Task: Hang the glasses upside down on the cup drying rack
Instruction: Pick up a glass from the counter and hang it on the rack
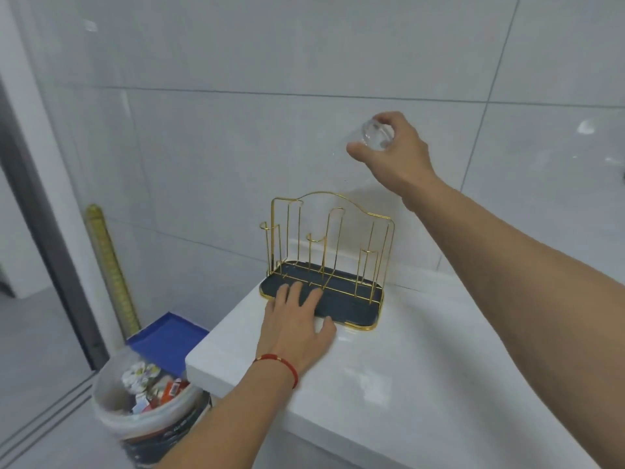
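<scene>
A gold wire cup drying rack [333, 245] with a dark base tray [348, 304] stands on a white counter near the tiled wall. Its upright prongs carry nothing. My right hand [394, 150] is raised above and to the right of the rack, shut on a clear glass [377, 134] held upside down, its thick bottom facing me. The glass body is nearly invisible against the wall. My left hand [297, 319] lies flat with fingers spread on the front left part of the tray, a red string on its wrist.
The white counter [389, 367] ends in a corner at the front left. Below it on the floor stand a lined bin of rubbish [148, 397] and a blue tray [169, 336]. A gold strip [111, 269] leans by a grey door frame.
</scene>
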